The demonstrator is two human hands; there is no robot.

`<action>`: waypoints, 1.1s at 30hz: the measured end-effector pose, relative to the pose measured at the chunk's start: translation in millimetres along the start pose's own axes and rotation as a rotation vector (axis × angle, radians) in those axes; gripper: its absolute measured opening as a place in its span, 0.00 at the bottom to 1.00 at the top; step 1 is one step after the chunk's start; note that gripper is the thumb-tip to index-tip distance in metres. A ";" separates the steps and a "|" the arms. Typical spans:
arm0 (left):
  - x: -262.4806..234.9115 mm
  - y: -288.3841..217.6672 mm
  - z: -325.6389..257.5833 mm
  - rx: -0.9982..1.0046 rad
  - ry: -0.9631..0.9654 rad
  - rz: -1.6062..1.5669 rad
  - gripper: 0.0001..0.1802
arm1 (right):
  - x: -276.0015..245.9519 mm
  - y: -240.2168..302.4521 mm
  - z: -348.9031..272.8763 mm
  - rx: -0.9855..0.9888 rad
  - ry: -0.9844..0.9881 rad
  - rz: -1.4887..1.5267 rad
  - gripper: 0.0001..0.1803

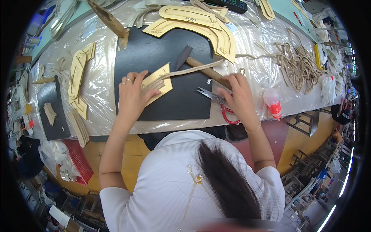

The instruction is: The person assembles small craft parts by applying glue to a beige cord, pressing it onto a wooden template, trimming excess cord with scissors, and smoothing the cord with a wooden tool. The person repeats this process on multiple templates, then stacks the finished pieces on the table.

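**Two hands on the black mat, one pressing a template, one at the scissors**

Two hands at work over a black mat [162, 77] laid on a plastic-covered table [251, 73]. Left hand [132, 94] flat and spread, fingers pressing down on a small yellow template [159, 83] and on the near end of a beige woven strap [181, 71] lying across it. Strap running from under that hand to the far right, over the mat and past a hammer [203, 69], whose wooden handle lies aslant with its dark head toward the far side. Right hand [239, 96] lowered at the right edge of the mat, fingers curled over the handle end of the hammer and just beside a pair of scissors [216, 98] with red handles; whether closed around anything, cannot tell. Scissors lying near the right near corner of the mat, blades pointing left.

Farther off, large curved yellow templates [201, 25] overlapping the far edge of the mat. At the left, more yellow templates [79, 75] stacked on the plastic. Well to the right, a heap of beige cords [295, 63], and near the table's front edge a small bottle [273, 102] with a red label. Below the table on the left, a red basket [79, 160].
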State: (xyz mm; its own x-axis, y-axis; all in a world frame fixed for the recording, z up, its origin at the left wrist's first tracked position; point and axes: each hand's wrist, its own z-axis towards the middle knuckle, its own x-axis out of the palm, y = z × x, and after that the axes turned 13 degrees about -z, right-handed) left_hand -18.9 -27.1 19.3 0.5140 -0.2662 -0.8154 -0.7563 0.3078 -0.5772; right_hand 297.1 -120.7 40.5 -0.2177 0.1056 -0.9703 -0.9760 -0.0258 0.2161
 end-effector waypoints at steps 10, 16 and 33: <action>1.5 38.6 -81.7 -0.280 -0.328 -0.229 0.35 | -43.6 -1.2 79.2 -0.293 0.306 -0.361 0.21; 25.4 31.6 -61.2 -0.013 -0.388 -0.065 0.28 | -92.7 -13.7 96.1 -0.487 0.669 -0.384 0.13; 30.4 30.1 -66.5 0.068 -0.299 0.127 0.24 | 27.1 87.8 46.7 -0.481 0.103 0.123 0.32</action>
State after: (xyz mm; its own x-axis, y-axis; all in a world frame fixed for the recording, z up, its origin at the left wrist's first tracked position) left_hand -53.0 -86.7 -20.0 0.5208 0.0555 -0.8519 -0.7985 0.3847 -0.4631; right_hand 205.5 -73.6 38.2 -0.3063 -0.0247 -0.9516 -0.8262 -0.4897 0.2786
